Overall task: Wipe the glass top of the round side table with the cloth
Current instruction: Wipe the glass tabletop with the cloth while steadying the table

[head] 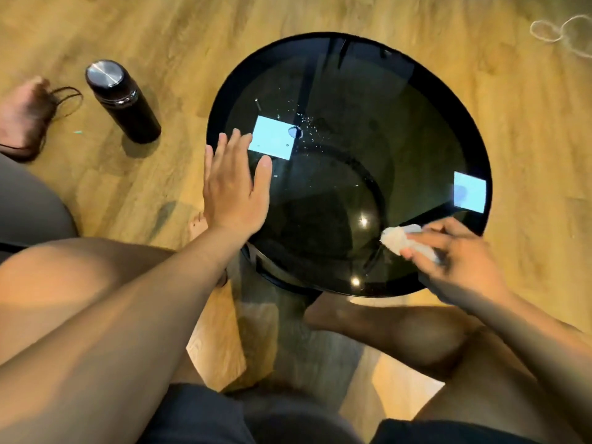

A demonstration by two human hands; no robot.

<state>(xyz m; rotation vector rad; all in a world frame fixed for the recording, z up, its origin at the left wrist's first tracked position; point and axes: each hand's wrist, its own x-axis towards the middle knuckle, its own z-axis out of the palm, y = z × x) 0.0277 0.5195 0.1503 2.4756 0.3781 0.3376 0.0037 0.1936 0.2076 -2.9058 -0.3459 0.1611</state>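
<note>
Bare legs (64, 267) sit nearest, flanking the round desk (443, 88). The left hand (235, 187) is open, fingers straight, at the desk's left edge. The right hand (461, 251) pinches the white cloth (395, 238) on the near-right glass (352, 161). Droplets (306, 121) speckle its far-left part. A black bottle (123, 100) stands left on the wood floor (528, 123).

only one view: head cam, worn by the person. it looks from above, steeply down and a bit fwd, onto the round side table (400, 129), which is close and fills the middle. wide-angle lens, so edges bend. the person's legs (80, 267) show at the bottom, wood floor (320, 14) all around.
</note>
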